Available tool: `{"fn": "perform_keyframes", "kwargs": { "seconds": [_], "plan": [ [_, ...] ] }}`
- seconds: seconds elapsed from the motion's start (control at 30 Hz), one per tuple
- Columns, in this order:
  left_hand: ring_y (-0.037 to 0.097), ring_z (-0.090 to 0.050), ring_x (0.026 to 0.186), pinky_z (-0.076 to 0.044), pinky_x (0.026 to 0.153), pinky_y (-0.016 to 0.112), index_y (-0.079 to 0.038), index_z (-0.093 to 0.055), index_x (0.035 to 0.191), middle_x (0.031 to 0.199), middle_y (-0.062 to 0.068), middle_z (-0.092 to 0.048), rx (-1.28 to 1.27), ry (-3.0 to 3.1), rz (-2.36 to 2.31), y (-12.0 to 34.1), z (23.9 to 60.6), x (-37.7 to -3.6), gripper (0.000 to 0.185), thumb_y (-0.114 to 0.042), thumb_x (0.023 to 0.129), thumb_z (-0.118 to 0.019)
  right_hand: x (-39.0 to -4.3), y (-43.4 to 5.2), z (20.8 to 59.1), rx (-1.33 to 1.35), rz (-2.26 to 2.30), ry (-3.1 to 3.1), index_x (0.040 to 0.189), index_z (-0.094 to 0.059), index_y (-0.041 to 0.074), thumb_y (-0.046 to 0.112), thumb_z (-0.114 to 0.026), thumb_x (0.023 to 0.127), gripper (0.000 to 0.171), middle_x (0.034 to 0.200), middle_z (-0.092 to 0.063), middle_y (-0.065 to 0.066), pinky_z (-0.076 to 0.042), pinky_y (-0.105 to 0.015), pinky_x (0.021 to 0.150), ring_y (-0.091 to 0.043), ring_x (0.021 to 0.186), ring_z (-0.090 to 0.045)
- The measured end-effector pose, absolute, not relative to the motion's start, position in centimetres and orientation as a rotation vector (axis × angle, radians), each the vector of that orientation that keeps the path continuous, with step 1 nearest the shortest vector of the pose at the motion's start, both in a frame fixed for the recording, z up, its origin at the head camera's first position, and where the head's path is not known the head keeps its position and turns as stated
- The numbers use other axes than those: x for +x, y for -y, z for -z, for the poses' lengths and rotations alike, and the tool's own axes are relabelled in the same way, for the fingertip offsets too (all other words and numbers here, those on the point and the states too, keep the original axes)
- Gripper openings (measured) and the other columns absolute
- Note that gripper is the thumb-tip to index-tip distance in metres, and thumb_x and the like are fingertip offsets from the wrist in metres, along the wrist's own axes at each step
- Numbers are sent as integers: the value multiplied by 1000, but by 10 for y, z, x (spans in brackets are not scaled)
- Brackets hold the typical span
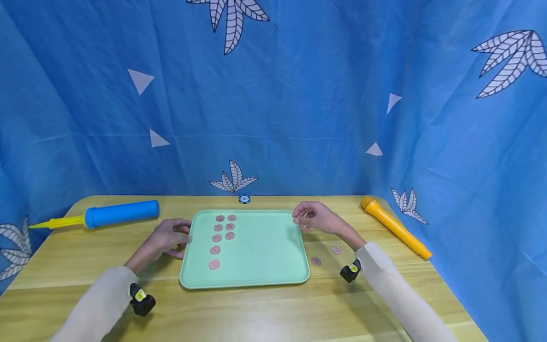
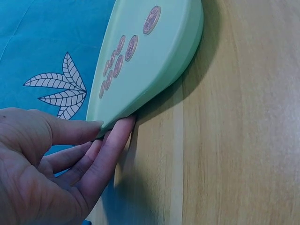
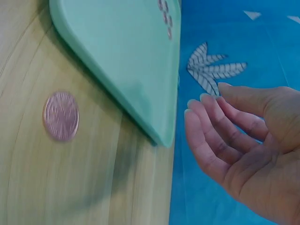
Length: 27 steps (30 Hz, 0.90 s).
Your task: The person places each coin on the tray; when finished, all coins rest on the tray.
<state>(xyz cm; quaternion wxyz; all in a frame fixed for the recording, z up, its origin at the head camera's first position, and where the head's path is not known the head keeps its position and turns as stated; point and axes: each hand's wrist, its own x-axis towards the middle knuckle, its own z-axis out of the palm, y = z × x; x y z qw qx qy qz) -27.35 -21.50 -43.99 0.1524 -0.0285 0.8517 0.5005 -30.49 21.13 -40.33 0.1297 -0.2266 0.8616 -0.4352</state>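
A pale green tray (image 1: 265,247) lies on the table, with several copper-coloured coins (image 1: 215,250) set out in two columns on its left part. My left hand (image 1: 168,237) pinches the tray's left edge. In the left wrist view its thumb (image 2: 77,131) lies on the rim and the fingers reach underneath. Over the tray's far right corner is my right hand (image 1: 316,217), fingers loosely bent, with nothing visible between thumb and fingertips. Two more coins rest on the table right of the tray, one coin (image 1: 315,261) near its edge and another coin (image 1: 336,250) by the right wrist.
A blue hand pump (image 1: 121,213) with a yellow nozzle lies at the far left. An orange microphone-shaped object (image 1: 395,228) lies along the right side. Behind the tray sits a small round chip (image 1: 244,199), close to the blue curtain (image 1: 273,95).
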Motion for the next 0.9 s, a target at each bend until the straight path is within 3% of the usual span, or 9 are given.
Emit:
{"fn": "perform_keyframes", "kwargs": {
  "seconds": [0.2, 0.4, 0.53, 0.9],
  "plan": [
    [32, -69, 96, -67, 63, 39, 10, -42, 153, 136, 31, -53, -96, -2442, -1409, 213, 440, -275, 58, 1, 99, -62, -304, -235, 403, -620, 1245, -2529, 116, -64, -11, 6, -65, 103, 21, 106, -66, -34, -63, -59, 79, -47, 88, -67],
    [31, -69, 94, -67, 63, 40, 10, -43, 152, 133, 31, -53, -71, -2430, -1442, 215, 440, -274, 57, 2, 99, -62, -300, -254, 406, -647, 1165, -2582, 117, -64, -12, 7, -67, 102, 24, 104, -69, -19, -63, -37, 80, -33, 90, -66],
    [32, -69, 95, -67, 63, 39, 10, -43, 152, 133, 31, -53, -78, -2441, -1431, 214, 440, -274, 57, 2, 99, -62, -298, -271, 410, -686, 1140, -2601, 117, -64, -12, 2, -67, 100, 22, 104, -70, -18, -59, -26, 82, -25, 94, -64],
    [30, -67, 94, -67, 63, 39, 10, -42, 152, 134, 31, -53, -103, -2447, -1394, 213, 441, -276, 57, 2, 99, -61, -288, -302, 427, -679, 1222, -2399, 127, -56, -15, 6, -67, 102, 34, 121, -61, -33, -61, -30, 87, -38, 104, -62]
  ]
}}
